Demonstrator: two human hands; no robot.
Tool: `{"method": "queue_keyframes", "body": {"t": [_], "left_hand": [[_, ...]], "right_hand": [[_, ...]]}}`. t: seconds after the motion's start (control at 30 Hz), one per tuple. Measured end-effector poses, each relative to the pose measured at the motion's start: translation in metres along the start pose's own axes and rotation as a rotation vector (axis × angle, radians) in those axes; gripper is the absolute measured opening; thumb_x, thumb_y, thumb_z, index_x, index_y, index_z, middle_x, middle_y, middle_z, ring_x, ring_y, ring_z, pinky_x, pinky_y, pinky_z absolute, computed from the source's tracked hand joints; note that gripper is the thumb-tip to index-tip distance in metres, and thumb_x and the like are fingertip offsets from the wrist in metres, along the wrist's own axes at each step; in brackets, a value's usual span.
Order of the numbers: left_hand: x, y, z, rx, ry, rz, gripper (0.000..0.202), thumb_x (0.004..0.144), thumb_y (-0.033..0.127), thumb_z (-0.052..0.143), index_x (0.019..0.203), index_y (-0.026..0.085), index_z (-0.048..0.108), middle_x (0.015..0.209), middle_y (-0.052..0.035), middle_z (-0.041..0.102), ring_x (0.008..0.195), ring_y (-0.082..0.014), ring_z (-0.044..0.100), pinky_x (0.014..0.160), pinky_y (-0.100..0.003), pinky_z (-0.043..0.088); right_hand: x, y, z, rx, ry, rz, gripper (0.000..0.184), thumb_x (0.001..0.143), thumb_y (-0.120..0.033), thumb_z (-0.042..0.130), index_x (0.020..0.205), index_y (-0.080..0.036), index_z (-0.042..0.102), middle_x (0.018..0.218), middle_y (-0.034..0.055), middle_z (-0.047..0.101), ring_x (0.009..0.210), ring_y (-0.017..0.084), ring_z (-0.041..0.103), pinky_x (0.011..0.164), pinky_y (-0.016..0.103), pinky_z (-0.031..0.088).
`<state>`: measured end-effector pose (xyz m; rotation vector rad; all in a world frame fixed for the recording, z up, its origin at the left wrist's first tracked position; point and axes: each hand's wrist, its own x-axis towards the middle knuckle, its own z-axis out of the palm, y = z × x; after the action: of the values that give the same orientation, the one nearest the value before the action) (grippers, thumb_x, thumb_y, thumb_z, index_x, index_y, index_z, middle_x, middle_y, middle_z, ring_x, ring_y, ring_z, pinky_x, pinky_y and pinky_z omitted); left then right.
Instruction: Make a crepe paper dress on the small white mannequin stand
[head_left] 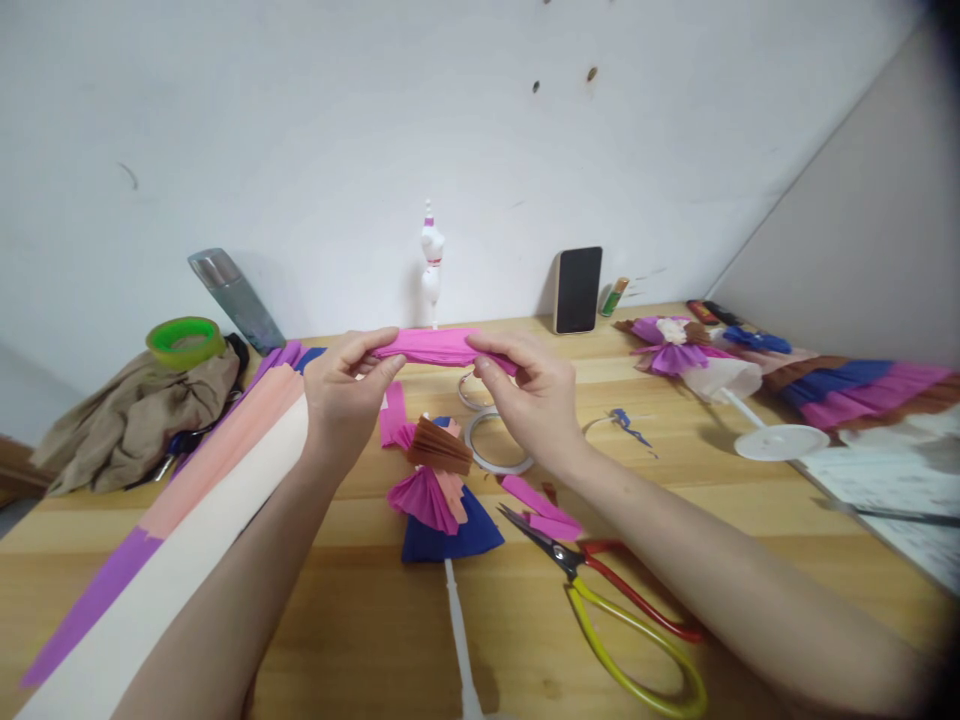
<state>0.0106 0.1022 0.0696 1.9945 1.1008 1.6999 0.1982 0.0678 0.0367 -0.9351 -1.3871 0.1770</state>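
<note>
A folded strip of pink crepe paper (435,346) is stretched level between my two hands above the table. My left hand (352,390) pinches its left end between thumb and fingers. At the other end, my right hand (529,385) closes on the paper the same way. Below them lies a small mannequin dressed in pleated paper, with a blue skirt (450,535), a brown pleated piece (440,446) and a pink fan-like piece (427,500). Rolls of tape (472,440) rest beside it. Scissors (574,565) with one red and one yellow handle lie half open near my right forearm.
A bare white mannequin (431,260) stands at the wall, left of a propped phone (578,290). Long crepe paper sheets (202,480), a brown cloth (142,410), green tape (184,340) and a bottle (236,300) occupy the left. Another dressed mannequin (720,380) lies right.
</note>
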Motion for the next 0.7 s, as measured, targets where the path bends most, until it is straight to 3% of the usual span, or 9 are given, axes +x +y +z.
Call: {"method": "queue_keyframes", "body": {"t": [0.17, 0.4, 0.7], "left_hand": [[-0.0005, -0.0004, -0.0004, 0.045, -0.014, 0.129, 0.013, 0.075, 0.017, 0.072, 0.086, 0.021, 0.077, 0.075, -0.0005, 0.070, 0.069, -0.0138, 0.062, 0.064, -0.025, 0.049], [-0.0006, 0.0010, -0.0004, 0.047, -0.025, 0.163, 0.007, 0.076, 0.016, 0.071, 0.079, 0.020, 0.075, 0.076, -0.0009, 0.071, 0.072, -0.0146, 0.064, 0.067, -0.026, 0.051], [0.0032, -0.0076, -0.0016, 0.051, -0.061, 0.198, 0.005, 0.077, 0.015, 0.070, 0.075, 0.019, 0.072, 0.073, -0.0002, 0.069, 0.069, -0.0134, 0.063, 0.063, -0.026, 0.049]], "right_hand": [[0.0004, -0.0008, -0.0005, -0.010, -0.010, -0.010, 0.021, 0.085, -0.013, 0.058, 0.094, -0.024, 0.074, 0.093, 0.0038, 0.075, 0.087, 0.019, 0.067, 0.080, 0.036, 0.053], [0.0005, -0.0008, -0.0017, -0.031, -0.026, 0.007, 0.017, 0.085, -0.014, 0.058, 0.089, -0.022, 0.072, 0.084, 0.0025, 0.071, 0.078, 0.017, 0.064, 0.072, 0.034, 0.050], [0.0047, 0.0002, -0.0033, -0.081, -0.059, -0.058, 0.016, 0.083, -0.009, 0.057, 0.081, -0.021, 0.068, 0.081, 0.0018, 0.064, 0.079, 0.018, 0.061, 0.071, 0.033, 0.048]]}}
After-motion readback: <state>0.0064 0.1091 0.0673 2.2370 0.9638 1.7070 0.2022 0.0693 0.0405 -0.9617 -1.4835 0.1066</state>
